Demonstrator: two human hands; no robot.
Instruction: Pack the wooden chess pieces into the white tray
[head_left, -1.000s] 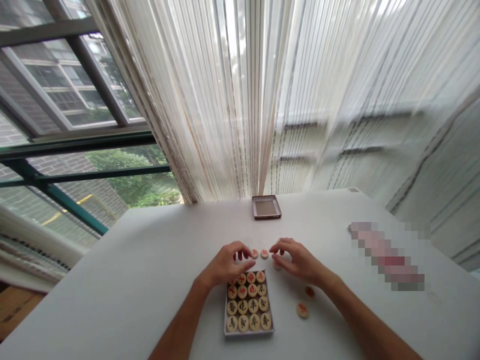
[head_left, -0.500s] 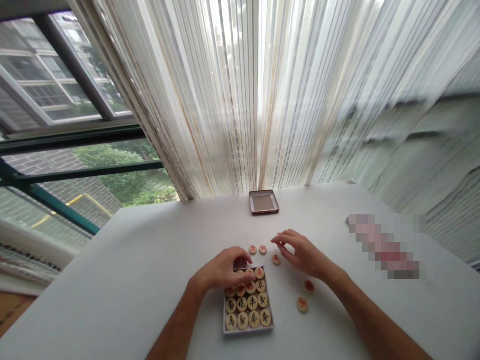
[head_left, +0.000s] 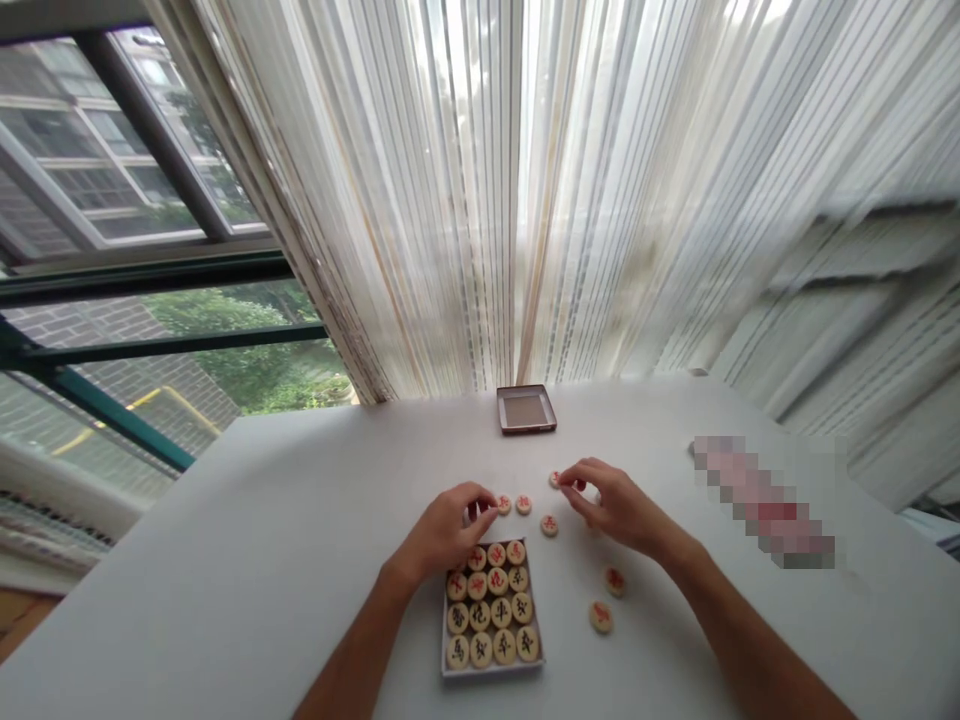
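We have an open box (head_left: 492,673) of round pieces (head_left: 501,612) on the counter (head_left: 337,520), toward its near edge; a loose pair (head_left: 601,617) lies off the box's right side. Our left hand (head_left: 450,522) curls thumb and fingers at one red-marked disc (head_left: 505,505), just beyond the box's far rim; our right hand (head_left: 611,500) is at another disc (head_left: 555,480) nearer the counter's far edge. We cannot tell whether either grip is clamped on its disc or only against it.

Each disc should prove light, stiff, a little slippery and hard to break; we would pinch it by the rim, from opposite sides.

Our left hand hides the box's far left corner, our right fingertips cover part of their disc, the strip (head_left: 761,505) toward the counter's right edge is pixelated, and the counter's near edge is cut off.
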